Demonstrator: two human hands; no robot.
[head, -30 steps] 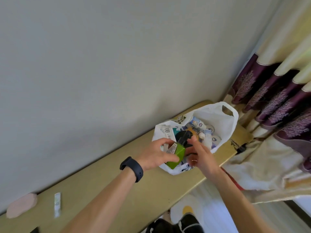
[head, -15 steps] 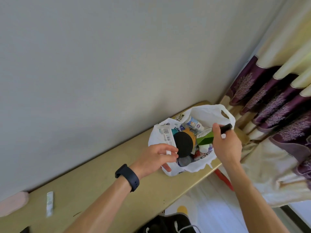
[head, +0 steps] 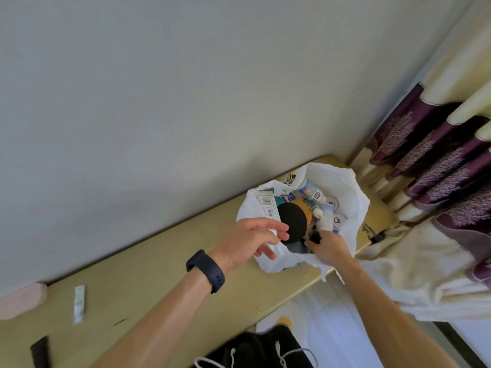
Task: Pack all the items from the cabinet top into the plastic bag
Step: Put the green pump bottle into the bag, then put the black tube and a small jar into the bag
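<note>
White plastic bag: on cabinet top, near its front edge. Right hand inside bag mouth, clenched on small black-tipped item. Left hand at near rim, fingers loosely spread, empty. White sachet well left, apart.

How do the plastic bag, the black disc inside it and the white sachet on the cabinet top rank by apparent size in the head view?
1. plastic bag
2. black disc
3. white sachet
</note>
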